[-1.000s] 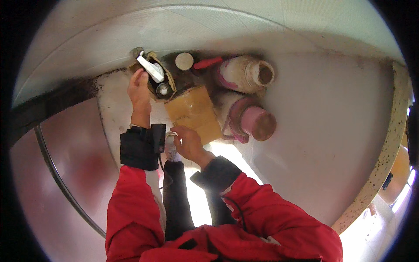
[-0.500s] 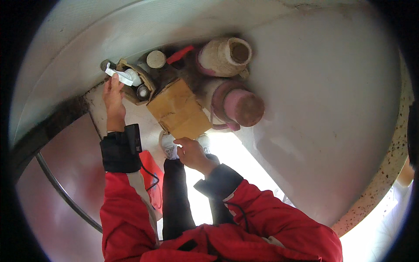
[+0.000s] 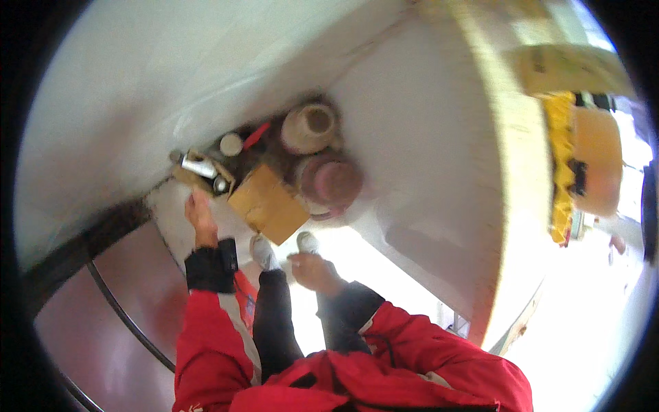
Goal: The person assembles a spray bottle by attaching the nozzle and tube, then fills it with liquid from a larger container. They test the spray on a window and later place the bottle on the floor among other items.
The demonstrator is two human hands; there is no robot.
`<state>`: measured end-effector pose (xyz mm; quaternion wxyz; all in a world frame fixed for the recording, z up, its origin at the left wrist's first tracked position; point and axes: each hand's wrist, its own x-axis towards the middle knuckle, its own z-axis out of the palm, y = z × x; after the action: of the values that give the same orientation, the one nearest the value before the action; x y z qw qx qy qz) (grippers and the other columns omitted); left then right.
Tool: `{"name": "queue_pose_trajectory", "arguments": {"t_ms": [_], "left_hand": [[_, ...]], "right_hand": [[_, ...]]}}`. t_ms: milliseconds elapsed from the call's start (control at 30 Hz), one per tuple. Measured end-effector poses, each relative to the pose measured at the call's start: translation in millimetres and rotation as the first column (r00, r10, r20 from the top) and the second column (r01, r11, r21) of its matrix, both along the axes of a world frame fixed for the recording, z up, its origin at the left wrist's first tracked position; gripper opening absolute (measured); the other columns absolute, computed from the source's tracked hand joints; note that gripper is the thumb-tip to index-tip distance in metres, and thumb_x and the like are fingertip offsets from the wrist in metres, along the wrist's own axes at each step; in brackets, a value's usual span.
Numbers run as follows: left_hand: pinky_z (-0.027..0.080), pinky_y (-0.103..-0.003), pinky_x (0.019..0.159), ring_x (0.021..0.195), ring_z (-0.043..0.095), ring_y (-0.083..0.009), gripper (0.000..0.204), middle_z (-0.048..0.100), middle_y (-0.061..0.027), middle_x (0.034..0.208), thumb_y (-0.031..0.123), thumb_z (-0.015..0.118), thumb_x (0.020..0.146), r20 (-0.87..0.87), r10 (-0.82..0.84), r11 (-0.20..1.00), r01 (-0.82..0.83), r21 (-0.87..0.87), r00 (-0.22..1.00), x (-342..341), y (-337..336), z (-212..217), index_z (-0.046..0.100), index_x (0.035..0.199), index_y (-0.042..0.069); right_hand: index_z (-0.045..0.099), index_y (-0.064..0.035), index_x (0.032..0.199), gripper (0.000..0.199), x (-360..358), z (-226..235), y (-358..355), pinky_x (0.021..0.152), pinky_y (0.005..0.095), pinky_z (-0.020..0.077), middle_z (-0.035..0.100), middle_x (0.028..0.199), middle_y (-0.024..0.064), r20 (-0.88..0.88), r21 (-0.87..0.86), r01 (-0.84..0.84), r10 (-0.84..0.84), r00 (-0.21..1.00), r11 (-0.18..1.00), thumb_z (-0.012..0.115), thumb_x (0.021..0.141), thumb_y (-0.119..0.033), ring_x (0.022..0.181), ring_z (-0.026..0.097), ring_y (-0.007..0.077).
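My left hand [image 3: 200,216] is just below a small open cardboard box [image 3: 224,173], its fingers loosely stretched and nothing visible in them. Inside that box lie a white piece [image 3: 199,167] and a can with a silvery top [image 3: 220,185]. In front of my body, above my legs, hangs my right hand [image 3: 314,272]. Its fingers are curled in, slightly blurred, with no object showing. Between and beyond the two hands sits a closed brown cardboard carton [image 3: 269,204].
Behind the carton stand two dusty round vessels, one whitish [image 3: 309,129] and one pink [image 3: 331,184]. A red object [image 3: 257,136] and a pale round lid [image 3: 231,144] are beside them. A ledge [image 3: 491,206] borders the right, with a yellow-and-orange item [image 3: 594,161] beyond.
My left hand has let go of the white piece, which now lies in the small box, and has drawn back toward me. The view has swung, showing more of the right side.
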<state>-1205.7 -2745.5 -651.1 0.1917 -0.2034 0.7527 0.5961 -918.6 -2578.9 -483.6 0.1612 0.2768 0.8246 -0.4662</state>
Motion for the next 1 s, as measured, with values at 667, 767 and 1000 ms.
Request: {"name": "queue_pose_trajectory", "arguments": {"t_ms": [667,767,1000], "left_hand": [[0.045,-0.023,0.062,0.069,0.055,-0.0103,0.011,0.058,-0.0042,0.078,0.006,0.063,0.085,-0.331,-0.916,0.169,0.966,0.196,0.227,344,143,548,0.064,0.094,-0.001],[0.046,-0.025,0.066,0.070,0.057,-0.0125,0.015,0.059,-0.0057,0.077,0.007,0.068,0.082,-0.425,-0.905,-0.053,0.982,0.182,0.030,443,178,596,0.064,0.094,-0.003],[0.046,-0.024,0.070,0.075,0.059,-0.0139,0.015,0.059,-0.0064,0.081,0.001,0.065,0.081,-0.479,-0.860,-0.262,0.957,0.121,-0.175,610,273,669,0.064,0.096,-0.004]], "right_hand": [[0.070,-0.0101,0.105,0.034,331,119,51,0.086,0.0435,0.0520,0.069,0.102,0.0161,-0.007,-0.035,0.079,-0.080,0.997,0.996,0.056,0.074,-0.015,0.098,0.064,0.0357],[0.071,-0.0112,0.106,0.037,432,134,87,0.085,0.0436,0.0522,0.069,0.101,0.0153,-0.025,0.045,0.162,-0.161,0.987,0.986,0.056,0.072,-0.013,0.097,0.065,0.0349],[0.072,-0.0120,0.105,0.036,640,205,175,0.084,0.0447,0.0522,0.070,0.102,0.0143,-0.005,0.218,0.355,-0.363,0.932,0.909,0.054,0.074,-0.013,0.097,0.065,0.0344]]}}
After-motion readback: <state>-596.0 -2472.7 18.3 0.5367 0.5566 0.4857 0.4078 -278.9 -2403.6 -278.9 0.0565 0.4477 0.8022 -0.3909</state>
